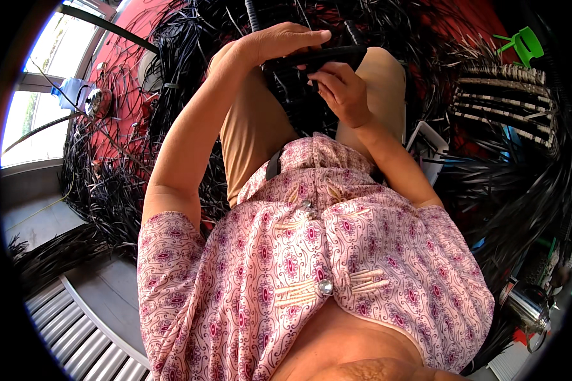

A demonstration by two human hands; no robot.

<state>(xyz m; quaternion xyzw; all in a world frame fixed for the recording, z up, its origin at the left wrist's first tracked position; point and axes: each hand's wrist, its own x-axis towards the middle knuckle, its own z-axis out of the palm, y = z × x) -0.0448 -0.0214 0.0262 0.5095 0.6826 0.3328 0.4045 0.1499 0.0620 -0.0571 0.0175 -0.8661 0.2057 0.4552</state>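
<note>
Between the knees (386,76), black woven piece (346,56); left hand (287,40) over its upper edge, right hand (342,91) just below, fingers curled; can't tell if either grips.

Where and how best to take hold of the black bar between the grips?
Probably its right end: pinch the black bar across its narrow width, from the right. That end juts out uncovered, while the left grip is over its left part and the right grip is at its near side.
</note>
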